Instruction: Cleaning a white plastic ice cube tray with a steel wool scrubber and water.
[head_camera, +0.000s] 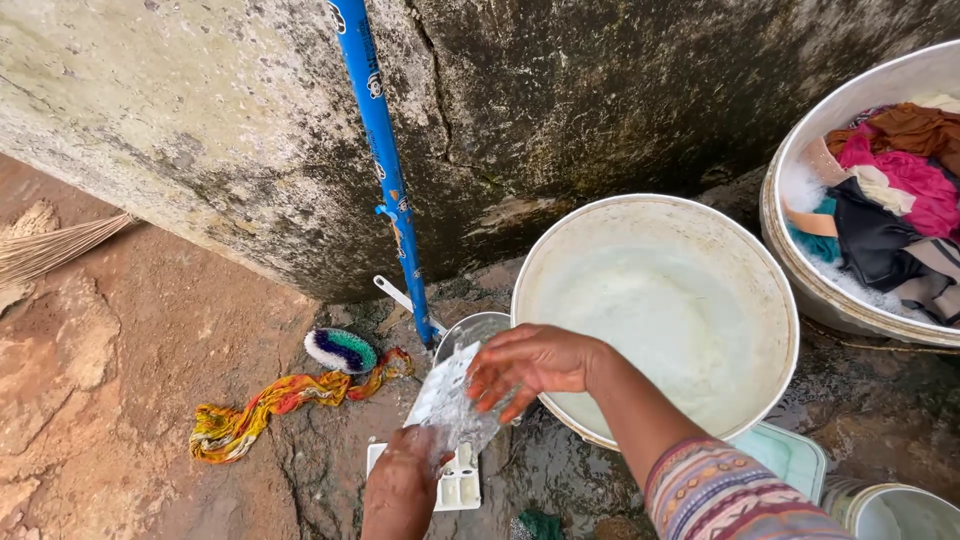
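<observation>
Rubbing a wet clear plastic bag (450, 400) over a white tray (462, 490), gripped low in the left hand (400, 485), stroked by the right hand (530, 365) with fingers outstretched.

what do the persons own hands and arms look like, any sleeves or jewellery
Both hands are bare, with no rings, bracelets or gloves showing. The right hand leads to a bare forearm, then a knitted sleeve patterned in pink, grey and cream bands. The left hand shows no sleeve in view.

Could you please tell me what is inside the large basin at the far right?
The basin holds a heap of clothes and some suds. Whatever lies beneath the heap is hidden.
</observation>
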